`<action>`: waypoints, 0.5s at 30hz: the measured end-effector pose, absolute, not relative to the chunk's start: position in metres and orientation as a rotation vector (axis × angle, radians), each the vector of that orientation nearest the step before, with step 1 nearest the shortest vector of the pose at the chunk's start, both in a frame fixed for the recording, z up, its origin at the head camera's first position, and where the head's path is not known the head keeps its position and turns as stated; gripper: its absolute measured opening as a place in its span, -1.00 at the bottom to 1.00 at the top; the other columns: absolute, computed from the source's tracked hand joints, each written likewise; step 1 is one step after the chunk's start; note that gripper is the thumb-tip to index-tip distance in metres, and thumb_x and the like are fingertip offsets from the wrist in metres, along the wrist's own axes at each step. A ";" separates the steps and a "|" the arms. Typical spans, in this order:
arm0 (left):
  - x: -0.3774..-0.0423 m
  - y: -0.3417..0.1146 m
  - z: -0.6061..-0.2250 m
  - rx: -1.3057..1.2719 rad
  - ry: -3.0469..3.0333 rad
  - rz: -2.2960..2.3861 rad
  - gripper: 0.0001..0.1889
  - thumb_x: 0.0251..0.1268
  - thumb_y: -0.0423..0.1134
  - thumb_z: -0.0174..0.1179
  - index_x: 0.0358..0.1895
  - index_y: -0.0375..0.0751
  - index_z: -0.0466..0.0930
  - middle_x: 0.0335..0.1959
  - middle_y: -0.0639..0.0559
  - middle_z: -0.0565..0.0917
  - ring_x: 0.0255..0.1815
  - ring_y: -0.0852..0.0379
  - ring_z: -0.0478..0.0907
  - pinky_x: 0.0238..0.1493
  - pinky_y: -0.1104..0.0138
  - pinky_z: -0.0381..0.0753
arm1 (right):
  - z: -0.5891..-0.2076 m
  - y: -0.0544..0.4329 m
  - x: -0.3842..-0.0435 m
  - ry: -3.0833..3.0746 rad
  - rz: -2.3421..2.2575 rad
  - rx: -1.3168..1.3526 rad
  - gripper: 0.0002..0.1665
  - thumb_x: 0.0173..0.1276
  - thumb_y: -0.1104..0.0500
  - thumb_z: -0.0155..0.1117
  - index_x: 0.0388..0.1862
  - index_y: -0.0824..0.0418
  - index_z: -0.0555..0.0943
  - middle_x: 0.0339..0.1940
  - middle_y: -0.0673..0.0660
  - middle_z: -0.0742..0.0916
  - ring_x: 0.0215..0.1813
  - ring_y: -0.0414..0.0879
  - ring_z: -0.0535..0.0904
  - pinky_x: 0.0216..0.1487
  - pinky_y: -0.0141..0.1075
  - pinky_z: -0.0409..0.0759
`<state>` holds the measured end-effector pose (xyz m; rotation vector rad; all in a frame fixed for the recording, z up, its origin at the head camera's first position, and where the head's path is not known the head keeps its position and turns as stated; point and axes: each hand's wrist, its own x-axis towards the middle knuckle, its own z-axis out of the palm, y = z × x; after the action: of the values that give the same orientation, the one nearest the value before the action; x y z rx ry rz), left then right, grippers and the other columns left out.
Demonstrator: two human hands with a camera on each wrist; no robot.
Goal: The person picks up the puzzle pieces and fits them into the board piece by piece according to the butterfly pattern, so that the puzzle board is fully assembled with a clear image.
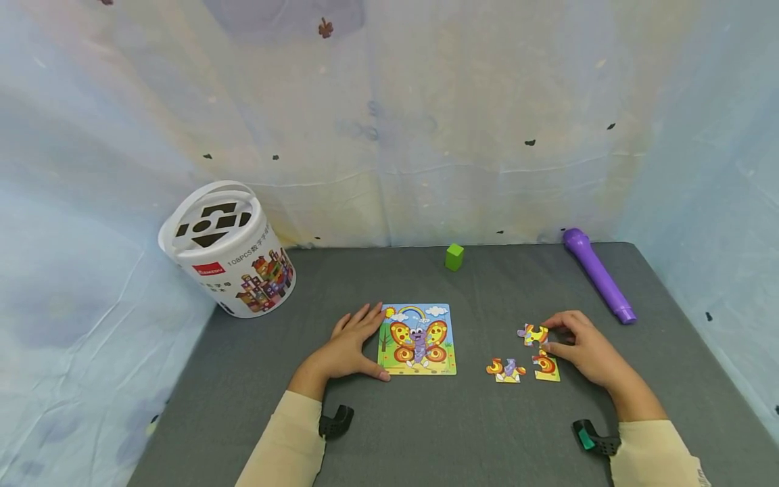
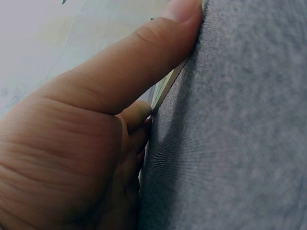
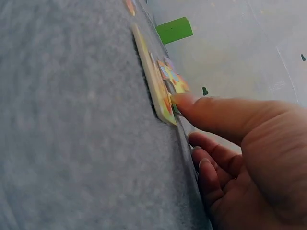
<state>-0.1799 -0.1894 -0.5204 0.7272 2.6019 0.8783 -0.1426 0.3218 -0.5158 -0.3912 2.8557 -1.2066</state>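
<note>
The left hand (image 1: 349,348) had its thumb and fingers spread apart, touching the left edge of the butterfly board (image 1: 418,339) near the middle of the frame. Maybe it was there so the board would not slide. The board lay flat on the gray tabletop (image 1: 450,433), with the butterfly right side up, likely so it was easy to look at.

On the right side of the frame, the right hand (image 1: 581,345) pinched the right end of the top puzzle piece (image 1: 532,335) with its thumb and a finger. Holding just the end seemed to leave most of the picture showing. I can't tell if that piece was lifted up.

The corner piece (image 1: 548,367) was just below it, close to the thumb, so it could be easy to bump. The bottom piece (image 1: 508,373) was a bit to the left.

A green block (image 1: 454,258) was above the board, at the back. A purple stick (image 1: 599,276) lay in the right part of the frame, and a big white bucket (image 1: 228,253) was on the left. All three seemed out of the way.
</note>
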 end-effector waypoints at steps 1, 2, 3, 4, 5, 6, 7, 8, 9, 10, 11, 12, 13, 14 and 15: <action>-0.180 -0.189 -0.520 0.728 2.602 0.879 0.41 -0.02 0.28 0.72 0.82 -0.02 -0.01 0.82 0.11 -0.12 0.80 -0.01 -0.34 0.66 -0.15 -0.42 | -0.516 0.321 -0.142 2.852 -1.214 -0.368 -0.63 0.53 0.19 0.51 0.21 0.29 0.68 0.21 0.24 0.62 0.16 0.12 0.55 0.02 -0.29 0.53; -0.180 -0.189 -0.521 0.728 2.601 0.878 0.41 -0.02 0.28 0.72 0.82 -0.02 -0.01 0.82 0.10 -0.12 0.80 -0.01 -0.34 0.66 -0.15 -0.43 | -0.516 0.320 -0.142 2.849 -1.229 -0.350 -0.64 0.53 0.20 0.52 0.19 0.29 0.67 0.15 0.23 0.65 0.11 0.12 0.58 -0.01 -0.28 0.55; -0.180 -0.189 -0.521 0.728 2.602 0.876 0.41 -0.02 0.28 0.72 0.82 -0.02 -0.01 0.82 0.10 -0.12 0.80 -0.01 -0.34 0.66 -0.15 -0.43 | -0.516 0.319 -0.142 2.850 -1.249 -0.332 -0.65 0.53 0.20 0.52 0.17 0.29 0.67 0.09 0.20 0.68 0.06 0.09 0.60 -0.04 -0.28 0.57; -0.180 -0.189 -0.521 0.727 2.602 0.875 0.41 -0.02 0.28 0.72 0.82 -0.03 -0.02 0.82 0.10 -0.12 0.80 -0.01 -0.34 0.66 -0.15 -0.43 | -0.516 0.317 -0.142 2.853 -1.272 -0.322 -0.67 0.53 0.21 0.52 0.16 0.29 0.66 0.02 0.18 0.70 0.00 0.04 0.61 -0.09 -0.30 0.57; -0.180 -0.189 -0.520 0.724 2.601 0.873 0.41 -0.02 0.28 0.72 0.82 -0.02 -0.02 0.82 0.11 -0.13 0.80 0.00 -0.35 0.66 -0.14 -0.42 | -0.516 0.316 -0.142 2.856 -1.297 -0.319 -0.69 0.54 0.22 0.50 0.15 0.29 0.66 -0.04 0.15 0.71 -0.06 0.00 0.62 -0.13 -0.32 0.57; -0.180 -0.189 -0.520 0.723 2.600 0.873 0.41 -0.02 0.28 0.72 0.82 -0.02 -0.02 0.82 0.11 -0.13 0.80 0.00 -0.35 0.66 -0.14 -0.42 | -0.516 0.315 -0.142 2.862 -1.325 -0.319 -0.71 0.55 0.24 0.49 0.14 0.28 0.67 -0.09 0.13 0.72 -0.11 -0.06 0.62 -0.16 -0.34 0.57; -0.180 -0.189 -0.520 0.720 2.600 0.870 0.41 -0.02 0.28 0.72 0.82 -0.02 -0.02 0.82 0.12 -0.14 0.80 0.00 -0.35 0.66 -0.13 -0.42 | -0.517 0.313 -0.141 2.868 -1.360 -0.321 -0.74 0.56 0.26 0.47 0.14 0.28 0.69 -0.12 0.11 0.72 -0.15 -0.10 0.62 -0.18 -0.35 0.57; -0.180 -0.190 -0.520 0.717 2.601 0.869 0.41 -0.02 0.28 0.72 0.82 -0.01 -0.02 0.82 0.12 -0.14 0.80 0.00 -0.35 0.66 -0.13 -0.42 | -0.517 0.311 -0.141 2.876 -1.390 -0.329 -0.76 0.57 0.27 0.45 0.13 0.28 0.70 -0.15 0.10 0.72 -0.18 -0.12 0.62 -0.20 -0.36 0.57; -0.180 -0.190 -0.520 0.716 2.601 0.870 0.41 -0.02 0.28 0.72 0.82 -0.01 -0.02 0.82 0.12 -0.14 0.80 0.00 -0.35 0.66 -0.13 -0.42 | -0.517 0.310 -0.141 2.883 -1.416 -0.332 -0.78 0.58 0.28 0.43 0.13 0.28 0.71 -0.15 0.10 0.72 -0.20 -0.15 0.62 -0.20 -0.37 0.56; -0.180 -0.190 -0.520 0.716 2.600 0.873 0.41 -0.02 0.28 0.72 0.82 -0.01 -0.02 0.82 0.12 -0.14 0.80 0.00 -0.35 0.66 -0.13 -0.42 | -0.517 0.308 -0.141 2.889 -1.440 -0.338 -0.79 0.59 0.29 0.42 0.14 0.27 0.72 -0.15 0.10 0.73 -0.20 -0.17 0.62 -0.21 -0.39 0.56; -0.180 -0.190 -0.520 0.716 2.600 0.875 0.41 -0.03 0.28 0.72 0.82 -0.01 -0.02 0.82 0.12 -0.14 0.80 0.00 -0.35 0.66 -0.13 -0.42 | -0.518 0.305 -0.141 2.889 -1.471 -0.339 -0.79 0.60 0.29 0.41 0.14 0.27 0.73 -0.15 0.11 0.74 -0.20 -0.18 0.63 -0.20 -0.40 0.56; -0.180 -0.190 -0.521 0.717 2.600 0.878 0.41 -0.03 0.28 0.72 0.82 -0.02 -0.01 0.82 0.12 -0.14 0.80 0.00 -0.35 0.66 -0.13 -0.43 | -0.518 0.303 -0.140 2.883 -1.507 -0.334 -0.79 0.61 0.28 0.40 0.15 0.28 0.74 -0.14 0.13 0.74 -0.19 -0.18 0.64 -0.20 -0.41 0.57; -0.180 -0.190 -0.521 0.718 2.601 0.879 0.41 -0.03 0.28 0.72 0.82 -0.01 -0.01 0.82 0.13 -0.14 0.80 0.00 -0.35 0.66 -0.13 -0.43 | -0.518 0.300 -0.140 2.871 -1.545 -0.328 -0.78 0.61 0.28 0.40 0.15 0.28 0.75 -0.13 0.15 0.75 -0.19 -0.17 0.65 -0.19 -0.42 0.58; -0.180 -0.190 -0.521 0.718 2.600 0.881 0.41 -0.03 0.28 0.72 0.82 -0.01 -0.01 0.82 0.13 -0.14 0.80 0.01 -0.35 0.66 -0.13 -0.43 | -0.518 0.296 -0.140 2.849 -1.586 -0.325 -0.77 0.62 0.28 0.40 0.17 0.29 0.74 -0.11 0.17 0.75 -0.18 -0.17 0.67 -0.19 -0.42 0.60; -0.180 -0.190 -0.521 0.718 2.601 0.882 0.41 -0.03 0.28 0.72 0.82 -0.01 -0.01 0.82 0.13 -0.14 0.80 0.01 -0.35 0.66 -0.13 -0.43 | -0.518 0.293 -0.140 2.820 -1.630 -0.319 -0.76 0.62 0.27 0.39 0.18 0.31 0.74 -0.10 0.19 0.75 -0.18 -0.15 0.68 -0.19 -0.41 0.62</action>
<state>-0.1799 -0.1898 -0.5210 0.7182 2.6013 0.8819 -0.1401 0.2926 -0.5176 -0.3189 2.8196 -1.6298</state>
